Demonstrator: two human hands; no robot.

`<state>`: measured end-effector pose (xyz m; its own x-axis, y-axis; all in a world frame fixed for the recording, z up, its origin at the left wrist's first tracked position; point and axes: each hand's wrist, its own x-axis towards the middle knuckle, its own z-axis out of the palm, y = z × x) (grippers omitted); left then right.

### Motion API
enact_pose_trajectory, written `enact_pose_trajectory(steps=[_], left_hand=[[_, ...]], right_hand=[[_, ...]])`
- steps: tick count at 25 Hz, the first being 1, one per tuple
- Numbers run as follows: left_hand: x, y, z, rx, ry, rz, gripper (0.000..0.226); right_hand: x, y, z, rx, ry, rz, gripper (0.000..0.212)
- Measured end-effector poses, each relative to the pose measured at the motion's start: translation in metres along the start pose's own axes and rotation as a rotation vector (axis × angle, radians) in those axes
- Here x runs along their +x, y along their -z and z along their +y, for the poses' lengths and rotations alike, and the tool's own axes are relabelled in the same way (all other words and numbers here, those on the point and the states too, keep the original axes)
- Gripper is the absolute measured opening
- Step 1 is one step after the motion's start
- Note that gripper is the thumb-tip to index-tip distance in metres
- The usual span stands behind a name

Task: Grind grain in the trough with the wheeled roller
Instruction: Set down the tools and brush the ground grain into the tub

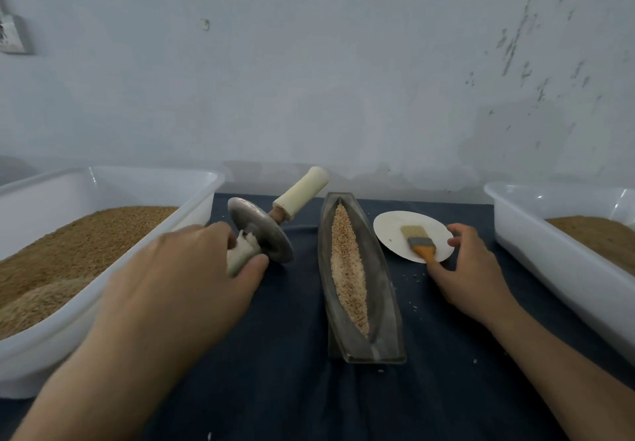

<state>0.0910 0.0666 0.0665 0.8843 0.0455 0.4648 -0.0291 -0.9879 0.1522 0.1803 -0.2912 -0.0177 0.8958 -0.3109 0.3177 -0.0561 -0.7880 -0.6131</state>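
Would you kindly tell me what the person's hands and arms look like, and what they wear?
The left hand and right hand are bare: no gloves, no rings visible. Neither wrist shows a watch or band. The left forearm and right forearm are uncovered to the picture's edge; no sleeve is in view.

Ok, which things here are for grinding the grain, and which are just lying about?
For the job: wheeled roller, trough, grain in it.
Lying about: brush, paper plate under it, left tub, right tub.
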Motion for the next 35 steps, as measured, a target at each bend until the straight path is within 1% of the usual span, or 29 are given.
enact_pose_trajectory(steps=[1, 2, 3, 5, 7, 8, 10, 11, 12, 14, 15, 17, 19, 21, 23, 25, 29, 32, 35], left_hand=[[-0.013, 0.005, 0.010, -0.089, -0.020, 0.016, 0.047], [-0.021, 0.004, 0.019, -0.189, -0.028, -0.017, 0.047], [-0.024, -0.003, 0.027, -0.287, -0.030, -0.090, 0.047], [-0.023, -0.020, 0.042, -0.479, 0.018, -0.351, 0.045], [-0.016, -0.035, 0.051, -0.789, 0.170, -0.657, 0.049], [-0.013, -0.041, 0.053, -0.947, 0.250, -0.768, 0.050], [-0.008, -0.049, 0.054, -1.147, 0.334, -0.870, 0.045], [-0.006, -0.052, 0.055, -1.177, 0.342, -0.894, 0.040], [-0.003, -0.055, 0.056, -1.151, 0.323, -0.909, 0.037], [0.004, -0.057, 0.061, -1.000, 0.225, -0.925, 0.038], [0.010, -0.060, 0.065, -0.939, 0.193, -0.904, 0.039], [0.022, -0.068, 0.074, -0.896, 0.231, -0.807, 0.034], [0.034, -0.077, 0.079, -1.019, 0.357, -0.772, 0.026], [0.043, -0.080, 0.079, -1.149, 0.457, -0.834, 0.027], [0.048, -0.080, 0.075, -1.218, 0.455, -0.931, 0.027], [0.051, -0.080, 0.076, -1.235, 0.440, -0.967, 0.027], [0.048, -0.074, 0.084, -1.242, 0.483, -0.915, 0.021], [0.045, -0.070, 0.087, -1.251, 0.502, -0.886, 0.021], [0.038, -0.058, 0.096, -1.244, 0.526, -0.882, 0.018]], right_hand=[[0.002, -0.001, 0.000, -0.006, -0.001, 0.004, 0.068], [0.003, -0.001, 0.000, -0.019, -0.003, 0.003, 0.068], [0.002, -0.002, 0.000, -0.035, -0.004, -0.002, 0.067], [0.000, -0.003, 0.000, -0.049, -0.006, -0.006, 0.067], [-0.002, -0.003, 0.000, -0.056, -0.014, -0.013, 0.067], [-0.002, -0.003, -0.001, -0.061, -0.016, -0.019, 0.067], [-0.001, -0.003, -0.001, -0.064, -0.025, -0.029, 0.066], [0.000, -0.003, -0.002, -0.063, -0.032, -0.033, 0.066], [-0.001, -0.003, -0.002, -0.063, -0.037, -0.035, 0.066], [-0.002, -0.002, -0.002, -0.066, -0.041, -0.038, 0.066], [-0.003, -0.002, -0.002, -0.065, -0.042, -0.038, 0.067], [-0.002, -0.001, -0.003, -0.057, -0.044, -0.044, 0.068], [-0.003, 0.000, -0.004, -0.055, -0.045, -0.052, 0.069], [-0.003, 0.000, -0.004, -0.062, -0.050, -0.053, 0.070], [-0.002, -0.001, -0.004, -0.073, -0.058, -0.060, 0.071], [-0.001, -0.001, -0.005, -0.081, -0.062, -0.069, 0.072], [-0.001, 0.000, -0.006, -0.088, -0.072, -0.080, 0.074], [-0.001, 0.000, -0.006, -0.099, -0.069, -0.087, 0.075], [0.000, 0.000, -0.006, -0.109, -0.071, -0.097, 0.076]])
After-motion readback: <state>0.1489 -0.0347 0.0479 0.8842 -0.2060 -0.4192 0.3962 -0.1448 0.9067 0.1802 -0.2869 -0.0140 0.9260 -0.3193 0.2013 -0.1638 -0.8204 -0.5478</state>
